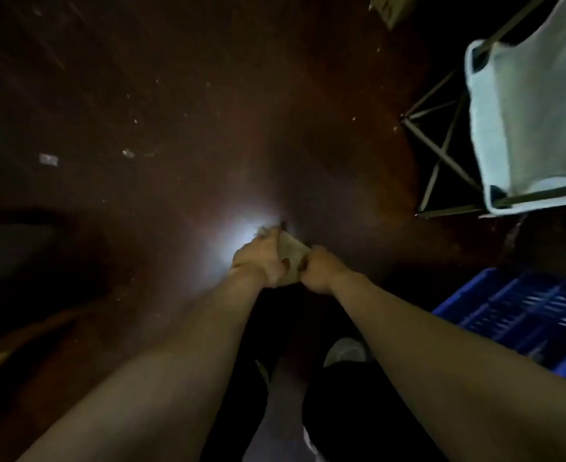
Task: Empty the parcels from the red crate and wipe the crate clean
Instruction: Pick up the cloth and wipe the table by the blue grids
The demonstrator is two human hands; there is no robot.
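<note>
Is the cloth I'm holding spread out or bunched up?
Bunched up: the cloth is a small pale wad gripped between left hand and right hand.

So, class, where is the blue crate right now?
Head view, lower right: the blue crate sits just outside the right forearm, below the pale fabric-covered metal frame.
</note>
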